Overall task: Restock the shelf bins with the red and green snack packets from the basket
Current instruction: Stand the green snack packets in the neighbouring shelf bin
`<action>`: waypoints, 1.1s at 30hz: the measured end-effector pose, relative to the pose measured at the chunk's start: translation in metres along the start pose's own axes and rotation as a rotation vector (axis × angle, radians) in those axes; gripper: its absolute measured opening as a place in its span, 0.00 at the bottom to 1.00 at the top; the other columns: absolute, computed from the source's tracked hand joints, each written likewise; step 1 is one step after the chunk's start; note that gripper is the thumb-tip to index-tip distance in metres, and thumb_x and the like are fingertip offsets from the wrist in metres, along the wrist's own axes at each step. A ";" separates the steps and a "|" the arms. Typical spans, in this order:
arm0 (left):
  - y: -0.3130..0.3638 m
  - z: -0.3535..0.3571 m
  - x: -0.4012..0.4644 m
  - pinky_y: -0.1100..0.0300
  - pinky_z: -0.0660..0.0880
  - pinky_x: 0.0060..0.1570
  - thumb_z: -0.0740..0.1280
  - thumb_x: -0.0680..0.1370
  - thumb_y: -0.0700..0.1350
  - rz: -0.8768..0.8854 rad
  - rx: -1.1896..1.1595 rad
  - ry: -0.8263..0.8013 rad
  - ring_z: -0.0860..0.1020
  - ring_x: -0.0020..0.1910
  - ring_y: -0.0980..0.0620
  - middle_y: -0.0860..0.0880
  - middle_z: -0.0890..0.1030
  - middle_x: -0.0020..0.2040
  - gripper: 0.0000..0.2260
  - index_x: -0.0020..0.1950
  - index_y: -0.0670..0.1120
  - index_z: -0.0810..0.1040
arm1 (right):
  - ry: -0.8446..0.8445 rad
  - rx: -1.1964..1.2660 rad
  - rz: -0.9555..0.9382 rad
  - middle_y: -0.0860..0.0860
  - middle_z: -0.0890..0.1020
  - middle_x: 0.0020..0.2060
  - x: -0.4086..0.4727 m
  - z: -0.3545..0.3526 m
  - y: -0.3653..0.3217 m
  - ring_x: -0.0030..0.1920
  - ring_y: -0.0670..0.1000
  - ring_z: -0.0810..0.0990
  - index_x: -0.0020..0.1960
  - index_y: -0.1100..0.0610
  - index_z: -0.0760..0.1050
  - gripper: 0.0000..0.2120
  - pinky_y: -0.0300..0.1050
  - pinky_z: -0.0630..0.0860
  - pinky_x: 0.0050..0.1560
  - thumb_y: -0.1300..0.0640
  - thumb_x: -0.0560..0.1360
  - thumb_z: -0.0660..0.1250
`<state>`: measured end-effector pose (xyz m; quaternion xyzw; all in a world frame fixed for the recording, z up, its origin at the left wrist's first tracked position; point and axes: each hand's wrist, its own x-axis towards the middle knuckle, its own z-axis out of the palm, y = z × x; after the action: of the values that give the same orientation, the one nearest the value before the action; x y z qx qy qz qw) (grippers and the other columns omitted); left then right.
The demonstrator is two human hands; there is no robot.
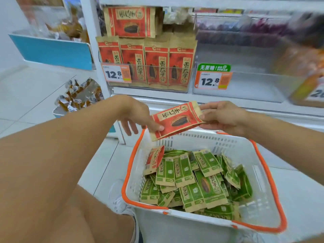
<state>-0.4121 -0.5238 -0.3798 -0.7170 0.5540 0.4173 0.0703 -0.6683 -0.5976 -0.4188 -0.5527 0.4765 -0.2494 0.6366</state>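
Observation:
A red snack packet [177,120] hangs flat above the basket, held at both ends. My left hand [138,114] pinches its lower left corner and my right hand [222,116] pinches its upper right end. Below stands a white basket with an orange rim [263,172], holding several green packets [196,179] and one red packet [155,159] leaning against its left wall. On the shelf, the left clear bin [150,71] holds upright red packets with more laid on top. The clear bin to its right [245,81] shows no packets.
Price tags reading 12.8 hang on both bin fronts [116,73]. A blurred orange product sits at the far right of the shelf [305,71]. A small tub of wrapped snacks [78,97] stands on the floor at left. My shoe [121,199] is beside the basket.

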 end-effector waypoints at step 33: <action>0.056 -0.116 0.059 0.53 0.77 0.60 0.72 0.77 0.47 0.521 -0.533 1.037 0.79 0.54 0.54 0.57 0.79 0.53 0.11 0.59 0.53 0.80 | 0.470 0.334 -0.299 0.48 0.83 0.28 0.168 -0.070 -0.160 0.25 0.44 0.80 0.49 0.56 0.75 0.06 0.36 0.76 0.25 0.66 0.79 0.66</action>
<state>-0.3979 -0.6533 -0.3248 -0.6604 0.5493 0.1429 -0.4916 -0.6262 -0.8141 -0.3191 -0.4318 0.4765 -0.5356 0.5474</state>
